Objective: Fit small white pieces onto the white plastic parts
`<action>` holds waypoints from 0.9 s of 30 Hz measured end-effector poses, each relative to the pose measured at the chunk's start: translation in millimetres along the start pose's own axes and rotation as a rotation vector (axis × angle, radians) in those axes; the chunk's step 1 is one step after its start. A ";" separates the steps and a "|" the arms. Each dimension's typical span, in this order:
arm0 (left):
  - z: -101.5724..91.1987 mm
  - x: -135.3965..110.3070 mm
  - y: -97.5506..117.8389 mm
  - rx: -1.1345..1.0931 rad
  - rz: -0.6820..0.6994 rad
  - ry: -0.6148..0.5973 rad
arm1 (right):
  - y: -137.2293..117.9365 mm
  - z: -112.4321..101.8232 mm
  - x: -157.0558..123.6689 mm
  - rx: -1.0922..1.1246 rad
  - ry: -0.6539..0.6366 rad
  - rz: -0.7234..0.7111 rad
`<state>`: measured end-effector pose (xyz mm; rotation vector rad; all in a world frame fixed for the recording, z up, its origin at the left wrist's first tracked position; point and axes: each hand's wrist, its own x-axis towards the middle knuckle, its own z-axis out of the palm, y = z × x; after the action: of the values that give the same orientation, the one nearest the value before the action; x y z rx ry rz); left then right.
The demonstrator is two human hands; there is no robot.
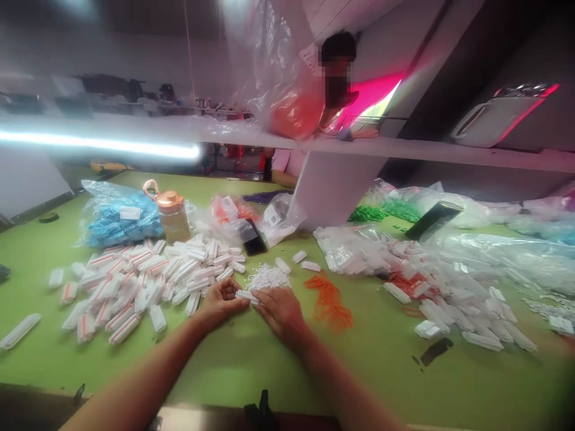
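My left hand (222,304) pinches one end of a small white folded bundle (246,294) just above the green tabletop. On the bundle's other end lie the fingers of my right hand (282,312), pressed close together. A heap of tiny white pieces (268,276) sits right behind my hands. To the left spreads a big pile of similar white bundles (153,272), several with an orange stripe. Some orange bands (330,302) lie loose to the right of my right hand.
A bottle with a copper-coloured lid (171,212) stands behind the left pile, beside a bag of blue items (123,218). A phone (253,238) lies behind the white pieces. More white bundles (471,317) and plastic bags are at the right. A person (339,78) is across the table.
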<state>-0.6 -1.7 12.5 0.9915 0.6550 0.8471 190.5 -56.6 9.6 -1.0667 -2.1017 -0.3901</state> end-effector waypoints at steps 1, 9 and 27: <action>-0.7 0.4 -0.3 -0.001 0.000 -0.007 | 0.5 0.5 -0.1 -0.001 -0.008 -0.003; -4.8 3.3 -4.2 0.038 -0.004 -0.054 | -1.5 7.4 -3.3 0.020 -0.039 0.026; 3.1 -13.7 9.3 0.339 -0.089 -0.017 | -4.0 7.6 -9.5 0.122 -0.130 0.037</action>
<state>-8.2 -12.0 23.5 1.2622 0.8395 0.6605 187.4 -60.3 -2.4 -1.0822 -2.1860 -0.1761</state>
